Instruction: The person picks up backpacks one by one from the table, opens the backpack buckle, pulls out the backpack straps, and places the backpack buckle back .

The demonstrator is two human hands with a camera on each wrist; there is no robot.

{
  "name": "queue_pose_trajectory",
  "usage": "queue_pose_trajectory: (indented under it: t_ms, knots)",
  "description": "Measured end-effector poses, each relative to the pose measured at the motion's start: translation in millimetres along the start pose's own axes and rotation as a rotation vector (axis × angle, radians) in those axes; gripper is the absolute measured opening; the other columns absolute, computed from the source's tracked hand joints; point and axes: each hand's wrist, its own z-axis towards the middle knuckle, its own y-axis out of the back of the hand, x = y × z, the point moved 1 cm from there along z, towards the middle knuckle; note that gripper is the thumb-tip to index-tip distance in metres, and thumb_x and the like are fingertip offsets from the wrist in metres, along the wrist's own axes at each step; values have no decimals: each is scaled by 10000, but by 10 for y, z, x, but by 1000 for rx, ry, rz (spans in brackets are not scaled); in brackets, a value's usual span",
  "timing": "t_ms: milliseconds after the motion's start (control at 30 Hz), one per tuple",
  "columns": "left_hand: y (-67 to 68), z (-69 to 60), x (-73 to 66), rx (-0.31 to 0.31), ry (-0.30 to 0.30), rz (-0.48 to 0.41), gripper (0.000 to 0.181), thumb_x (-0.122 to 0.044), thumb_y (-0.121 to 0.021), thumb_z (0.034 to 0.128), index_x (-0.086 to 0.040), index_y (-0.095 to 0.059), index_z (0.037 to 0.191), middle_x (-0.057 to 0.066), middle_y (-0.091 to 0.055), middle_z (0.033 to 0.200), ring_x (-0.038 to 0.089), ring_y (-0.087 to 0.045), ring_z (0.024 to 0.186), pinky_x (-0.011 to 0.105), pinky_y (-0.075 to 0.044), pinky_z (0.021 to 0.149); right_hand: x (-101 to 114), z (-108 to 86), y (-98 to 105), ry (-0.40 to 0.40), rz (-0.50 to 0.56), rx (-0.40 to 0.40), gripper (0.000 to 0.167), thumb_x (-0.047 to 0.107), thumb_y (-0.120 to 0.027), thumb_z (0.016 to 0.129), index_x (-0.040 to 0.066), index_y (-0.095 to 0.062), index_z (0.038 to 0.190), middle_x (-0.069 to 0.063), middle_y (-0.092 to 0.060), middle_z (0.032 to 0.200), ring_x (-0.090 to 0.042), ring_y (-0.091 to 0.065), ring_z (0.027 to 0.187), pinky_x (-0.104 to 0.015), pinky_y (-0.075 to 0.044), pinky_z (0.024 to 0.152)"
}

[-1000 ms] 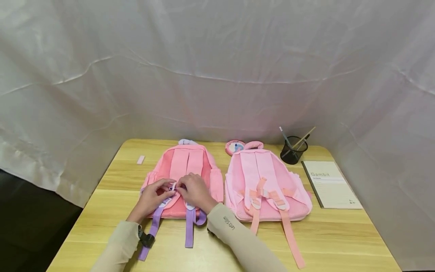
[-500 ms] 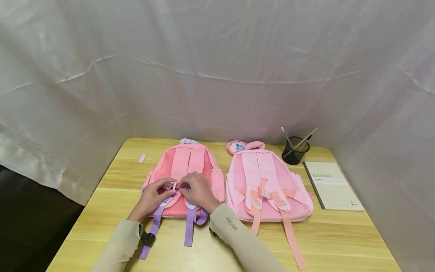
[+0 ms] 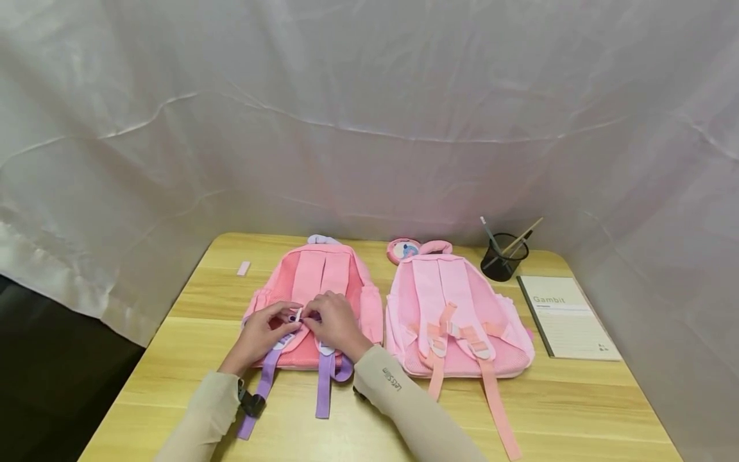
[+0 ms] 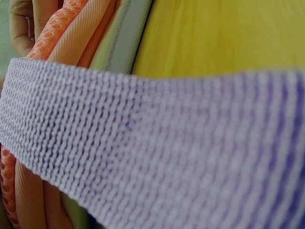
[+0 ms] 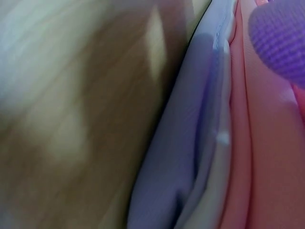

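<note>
Buckle [image 3: 298, 315]: white, pinched between left hand [image 3: 262, 330] and right hand [image 3: 335, 321]; might slip, being small.
Purple strap [image 3: 324, 388]: just below right hand; could snag if brushed sideways.

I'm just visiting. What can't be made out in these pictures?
Head view: what, if anything, the right hand holds, hidden by the hand itself.
Head view: the notebook's smallest print, too small.
Left wrist view: part of the coral backpack, behind a purple strap.
Right wrist view: the rest of the purple webbing, cut off by the right edge.
</note>
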Motion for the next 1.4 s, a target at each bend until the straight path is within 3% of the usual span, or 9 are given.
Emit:
queue_pose_trajectory:
  t_ms: [367,833,1167,1400]
  knots:
    - [-7,-4,6,-2,0,-3,355,-267,-775,942,-233,-693,1286,-37,-748,1011,101,-671,883,233,-538,783,-59,-48,57,10,68,-23,61,267,-830,881,238,-796,923,101,-723,896,-105,-596,895,-304,-458,872]
    - [19,22,-22,5,-6,-5,354,-273,-774,943,-231,-695,1286,-31,-747,1018,104,-671,897,229,-541,788,-63,-22,79,34,-5,-19,39,268,-819,874,242,-822,903,114,-726,898,-99,-602,891,-280,-462,846]
    - [-2,7,-7,-4,25,9,353,-267,-776,940,-257,-699,1285,-39,-756,1047,99,-667,919,221,-531,815,-11,10,43,86,-20,-26,42,290,-798,911,250,-809,913,130,-712,886,-84,-594,869,-269,-465,844]
    - [-3,0,-14,7,33,2,349,-286,-767,947,-261,-694,1288,-39,-755,1060,116,-663,922,226,-527,816,-9,1,36,59,-1,-24,54,281,-822,883,258,-803,928,118,-703,892,-88,-591,880,-271,-459,844]
